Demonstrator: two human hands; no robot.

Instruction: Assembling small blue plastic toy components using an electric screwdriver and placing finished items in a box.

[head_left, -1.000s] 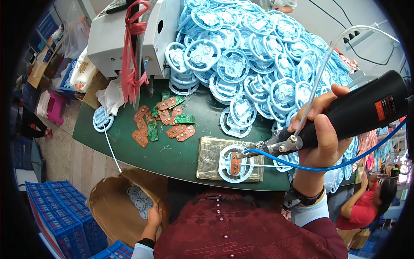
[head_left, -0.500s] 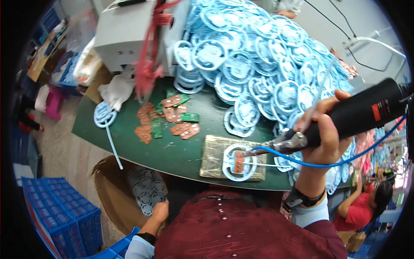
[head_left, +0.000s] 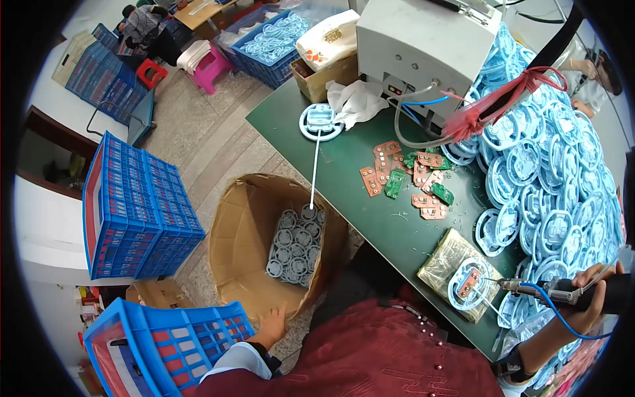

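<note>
My right hand is wrapped round a black electric screwdriver with a metal nose and a blue hose. Its tip points at a pale blue ring-shaped plastic part with a straight stick, which rests on a tape-covered block. A small brown circuit board sits inside that ring. The tip's exact contact point is too small to make out. My left hand is open, fingers stretched at the near rim of a cardboard box, beside a blue crate. Several grey round parts lie in the box.
A large heap of pale blue ring parts covers the right of the green table. Brown and green circuit boards lie mid-table, near a grey machine. Another ring part overhangs the table edge. Stacked blue crates stand left.
The view has swung left, bringing more floor and crates into sight. My left hand has opened out at the box rim near the blue crate. My right hand still holds the screwdriver at the ring part.
</note>
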